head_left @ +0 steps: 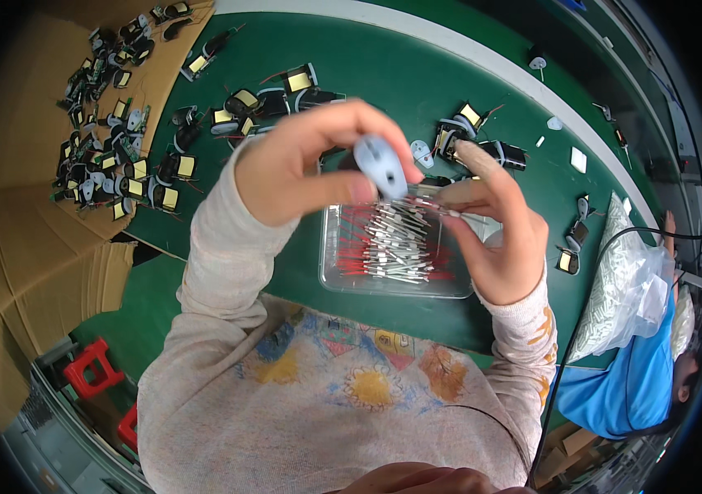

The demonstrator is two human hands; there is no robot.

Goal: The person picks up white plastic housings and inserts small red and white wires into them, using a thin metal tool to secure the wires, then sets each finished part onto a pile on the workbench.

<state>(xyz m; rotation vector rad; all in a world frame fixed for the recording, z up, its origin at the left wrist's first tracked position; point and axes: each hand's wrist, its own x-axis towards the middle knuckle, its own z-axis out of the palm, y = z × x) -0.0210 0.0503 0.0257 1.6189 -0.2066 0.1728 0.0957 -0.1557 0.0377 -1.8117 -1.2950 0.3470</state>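
My left hand [297,169] grips a small device housing [381,167] between thumb and fingers. Its grey oval end has a dark hole and faces me, slightly blurred. Close beside it, my right hand [503,226] pinches a thin red-and-white wire lead [423,202] with its thumb and fingers. Whether the lead touches the housing, I cannot tell. Below both hands stands a clear plastic tray [392,290]. Inside lie many white-sleeved leads [396,243] with red ends, in a loose heap.
Black housings [297,80] with yellow patches lie across the green table [384,49]. A cardboard box [25,189] at left holds a pile of similar parts [112,156]. On the right are a bag of white pieces [610,300], a black cable [585,309] and a person in blue [627,383].
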